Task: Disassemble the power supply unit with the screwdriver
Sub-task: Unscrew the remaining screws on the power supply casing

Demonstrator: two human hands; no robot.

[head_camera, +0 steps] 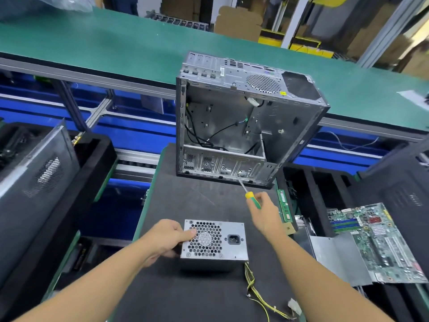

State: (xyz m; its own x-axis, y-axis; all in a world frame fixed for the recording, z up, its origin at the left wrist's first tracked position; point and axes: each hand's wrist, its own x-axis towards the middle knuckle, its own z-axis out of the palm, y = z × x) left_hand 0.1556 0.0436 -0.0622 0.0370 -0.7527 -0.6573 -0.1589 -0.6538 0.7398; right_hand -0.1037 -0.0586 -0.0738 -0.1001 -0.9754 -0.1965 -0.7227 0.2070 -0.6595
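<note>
My left grip (167,240) is clamped on the left edge of the grey metal power supply unit (232,251), which stands on the dark worktop (197,201) with its honeycomb fan grille facing up. Just beyond the unit to the right, my right grip (264,214) is closed round the yellow-and-green screwdriver (252,199). Farther beyond, the open silver computer case (285,131) holds loose black cables (220,131). Yellow wires (250,280) trail from the unit's near right corner. Far to the unit's right, a green motherboard (376,240) lies across a black foam tray (311,194).
</note>
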